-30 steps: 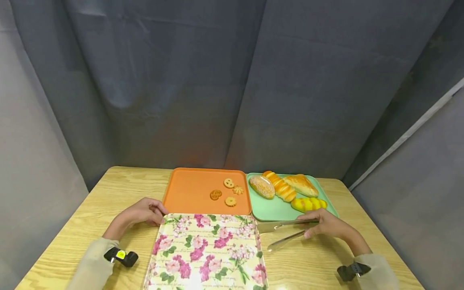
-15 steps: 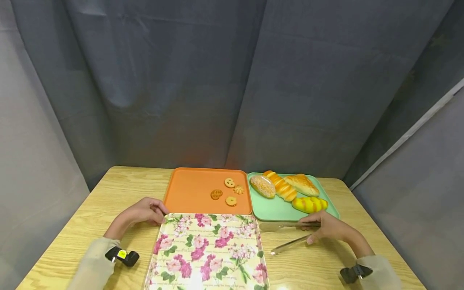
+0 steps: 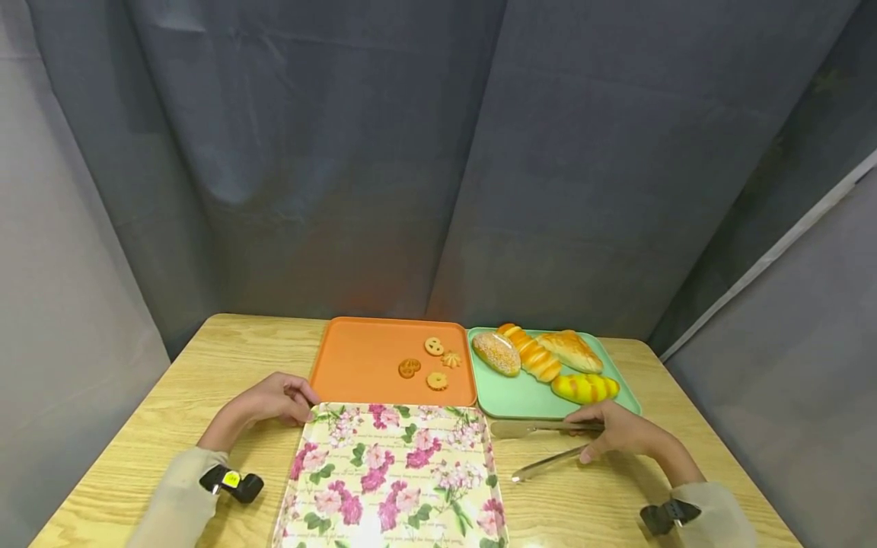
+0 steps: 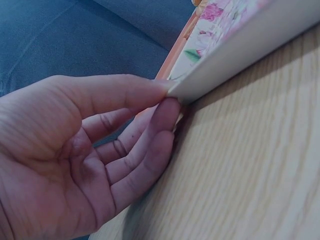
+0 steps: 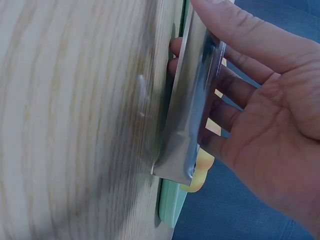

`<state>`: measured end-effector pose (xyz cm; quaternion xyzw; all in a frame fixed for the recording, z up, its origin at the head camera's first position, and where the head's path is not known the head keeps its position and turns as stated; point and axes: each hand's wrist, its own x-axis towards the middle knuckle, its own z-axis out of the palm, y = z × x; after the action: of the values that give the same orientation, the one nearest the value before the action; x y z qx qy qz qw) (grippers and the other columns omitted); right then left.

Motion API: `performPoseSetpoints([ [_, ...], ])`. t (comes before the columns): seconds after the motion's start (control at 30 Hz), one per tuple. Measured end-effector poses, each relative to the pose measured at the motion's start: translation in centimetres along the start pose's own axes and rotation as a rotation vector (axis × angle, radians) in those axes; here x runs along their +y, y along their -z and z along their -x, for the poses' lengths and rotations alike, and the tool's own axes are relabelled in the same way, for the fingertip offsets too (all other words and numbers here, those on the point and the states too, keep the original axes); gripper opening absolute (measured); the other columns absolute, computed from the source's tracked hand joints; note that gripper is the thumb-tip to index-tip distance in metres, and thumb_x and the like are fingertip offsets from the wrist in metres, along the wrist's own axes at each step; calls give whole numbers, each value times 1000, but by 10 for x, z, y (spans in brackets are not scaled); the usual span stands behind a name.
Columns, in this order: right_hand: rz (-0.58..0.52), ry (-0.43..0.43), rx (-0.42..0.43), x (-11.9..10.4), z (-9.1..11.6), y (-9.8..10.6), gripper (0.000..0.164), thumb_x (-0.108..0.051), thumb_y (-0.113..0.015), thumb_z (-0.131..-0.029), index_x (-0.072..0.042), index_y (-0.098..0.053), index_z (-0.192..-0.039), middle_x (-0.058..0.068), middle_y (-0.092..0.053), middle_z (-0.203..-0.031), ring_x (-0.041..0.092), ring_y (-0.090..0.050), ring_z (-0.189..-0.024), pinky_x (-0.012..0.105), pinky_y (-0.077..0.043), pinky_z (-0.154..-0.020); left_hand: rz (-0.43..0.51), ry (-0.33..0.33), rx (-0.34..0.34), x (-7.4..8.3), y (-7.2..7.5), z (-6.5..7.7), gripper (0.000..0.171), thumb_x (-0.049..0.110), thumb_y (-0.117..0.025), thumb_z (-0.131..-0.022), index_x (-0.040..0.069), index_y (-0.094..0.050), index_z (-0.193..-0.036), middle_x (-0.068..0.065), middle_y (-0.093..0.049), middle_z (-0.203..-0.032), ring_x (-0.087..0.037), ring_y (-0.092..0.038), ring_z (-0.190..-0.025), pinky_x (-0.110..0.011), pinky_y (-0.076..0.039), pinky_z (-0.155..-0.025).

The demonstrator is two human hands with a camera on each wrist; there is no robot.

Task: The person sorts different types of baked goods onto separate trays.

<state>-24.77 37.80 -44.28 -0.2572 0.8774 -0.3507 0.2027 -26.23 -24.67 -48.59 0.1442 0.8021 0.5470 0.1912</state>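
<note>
My left hand [image 3: 277, 399] is at the far left corner of the floral tray [image 3: 393, 476]. In the left wrist view its thumb and fingers [image 4: 132, 90] pinch the tray's corner. My right hand [image 3: 623, 430] holds metal tongs [image 3: 548, 463] between thumb and fingers, low over the table beside the floral tray. Their two arms stand apart, with nothing between the tips. The right wrist view shows the metal end of the tongs [image 5: 185, 120] lying along the fingers. Behind the right hand lies a yellow striped bread roll [image 3: 585, 388] on a green tray [image 3: 514, 399].
An orange tray [image 3: 363, 358] behind the floral tray bears several cookies [image 3: 436, 380]. The green tray also carries a seeded bun [image 3: 496, 353], a ridged loaf [image 3: 537, 358] and a flaky pastry [image 3: 572, 350]. Grey curtains [image 3: 342, 152] stand behind the wooden table [image 3: 240, 342].
The right hand and tongs have shifted slightly right and toward the near side, and the tongs' arms have spread a little wider. The left hand stays at the tray corner.
</note>
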Motion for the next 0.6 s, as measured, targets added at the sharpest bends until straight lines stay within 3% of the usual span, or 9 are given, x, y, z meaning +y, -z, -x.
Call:
performPoseSetpoints([
  [0.2, 61, -21, 10, -1, -3, 0, 59, -18, -89, -78, 3, -67, -129, 22, -67, -130, 33, -62, -120, 29, -51, -95, -13, 11, 10, -3, 2, 0, 29, 5, -78, -84, -9, -68, -107, -6, -72, -83, -18, -67, -74, -32, -57, -68],
  [0.4, 37, 28, -22, -2, -5, 4, 57, -19, -85, -83, 0, -64, -133, 22, -65, -134, 4, -62, -119, 22, -50, -96, -16, 11, 9, -6, 3, 0, 28, 5, -78, -84, -8, -68, -106, -6, -72, -83, -18, -67, -74, -32, -56, -68],
  [0.5, 17, 87, -12, -10, -10, 5, 53, -17, -78, -90, 3, -61, -136, 25, -64, -133, 14, -65, -119, 26, -52, -96, -25, 3, 3, -1, 2, 3, 27, 3, -77, -84, -9, -68, -106, -6, -71, -81, -17, -65, -72, -31, -56, -67],
  [0.6, 53, 144, 86, -27, -23, 4, 46, -18, -72, -96, 3, -61, -136, 23, -68, -126, 24, -68, -112, 32, -54, -94, -70, -19, -21, 12, 1, 5, 23, 3, -74, -87, -11, -67, -104, -5, -67, -75, -17, -60, -67, -32, -53, -63],
])
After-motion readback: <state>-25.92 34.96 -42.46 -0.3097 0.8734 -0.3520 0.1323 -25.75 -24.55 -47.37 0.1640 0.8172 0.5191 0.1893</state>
